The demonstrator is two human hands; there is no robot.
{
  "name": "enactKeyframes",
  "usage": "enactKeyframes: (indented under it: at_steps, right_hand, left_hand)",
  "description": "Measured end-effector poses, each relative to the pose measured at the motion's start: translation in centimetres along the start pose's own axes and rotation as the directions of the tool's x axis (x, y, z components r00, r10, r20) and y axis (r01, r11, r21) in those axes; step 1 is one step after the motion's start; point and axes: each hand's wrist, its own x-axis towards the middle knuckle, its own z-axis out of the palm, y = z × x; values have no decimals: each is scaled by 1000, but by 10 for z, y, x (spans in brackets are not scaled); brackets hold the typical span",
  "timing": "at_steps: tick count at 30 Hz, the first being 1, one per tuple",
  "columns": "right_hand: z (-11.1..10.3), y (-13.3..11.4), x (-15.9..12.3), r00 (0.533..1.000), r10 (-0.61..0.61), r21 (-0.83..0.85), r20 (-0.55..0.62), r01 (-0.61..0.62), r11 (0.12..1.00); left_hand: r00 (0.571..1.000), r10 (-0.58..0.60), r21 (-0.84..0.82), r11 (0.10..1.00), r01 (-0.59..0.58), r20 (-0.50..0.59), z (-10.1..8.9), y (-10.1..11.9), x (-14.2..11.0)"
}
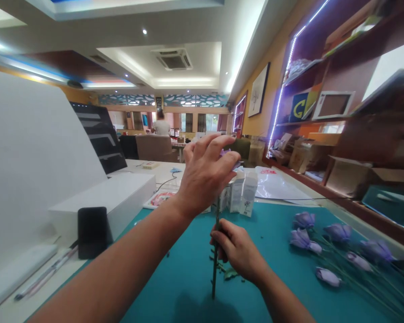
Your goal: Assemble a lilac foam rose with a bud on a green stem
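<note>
Upright before me stands a single purple flower (237, 162) on a long green stem (214, 273). My right hand (237, 246) is closed round the stem at about its middle. Higher up, my left hand (207, 172) curls its fingers about the bloom, which shows only in part between finger and thumb. The stem's lower end reaches down close to the teal mat (148, 278). Behind the right hand, cut green leaves (230, 273) and small stem bits lie on the mat.
More purple flowers (338, 231) with long stems lie at the right of the mat. Small white boxes (249, 193) stand at its far edge. To the left are a black phone (92, 233), a white box (104, 197) and pens (47, 273). Shelves (323, 112) line the right wall.
</note>
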Motion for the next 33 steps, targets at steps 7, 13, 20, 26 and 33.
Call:
enactKeyframes:
  at_steps: [7,13,20,26,33]
  right_hand:
    - [-14,5,-4,999,8,-41,-49,-10,999]
    - [-28,15,-9,996,28,-51,-82,-32,998]
    - [-33,20,-18,994,41,-22,-106,-43,999]
    - [-32,21,-23,993,48,13,-105,-46,999]
    - [-28,19,-23,996,39,80,-81,-33,996]
  left_hand:
    - [941,-337,-126,935,331,-31,-28,-35,-25]
    - [457,-640,216,697,684,617,-19,-85,-130]
    - [178,-660,398,622,674,730,17,-55,-213]
    - [129,-677,402,568,718,725,28,-47,-225]
    - [145,-687,193,390,900,712,22,-55,-231]
